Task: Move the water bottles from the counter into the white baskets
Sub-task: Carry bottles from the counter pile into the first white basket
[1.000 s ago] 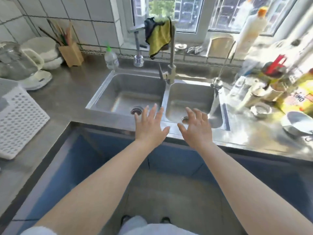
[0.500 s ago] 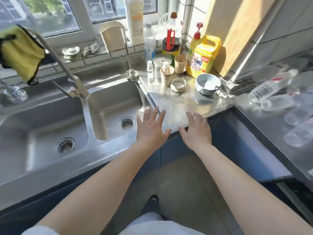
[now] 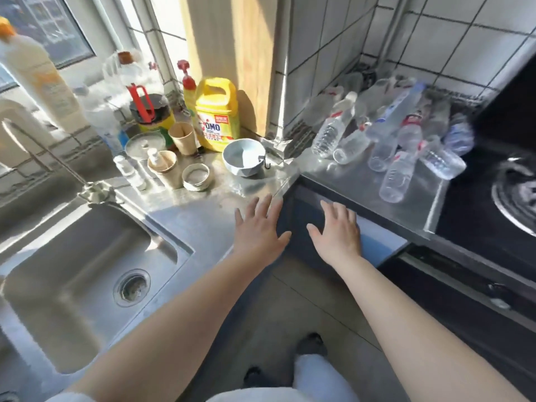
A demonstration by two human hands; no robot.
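Both hands empty, fingers spread: left hand point(image 3: 259, 227), right hand point(image 3: 336, 232). Water bottles point(image 3: 397, 140) lay heaped on steel surface point(image 3: 348, 181), ahead and rightward; right hand nearer; long axes mixed.

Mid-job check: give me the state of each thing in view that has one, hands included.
left hand: open, empty, fingers spread
right hand: open, empty
water bottles: piled lying on the counter, none picked up
nearest bottle: on its side
blue bowl: upright
paper cup: upright
yellow detergent jug: upright, capped
sink: no dishes inside
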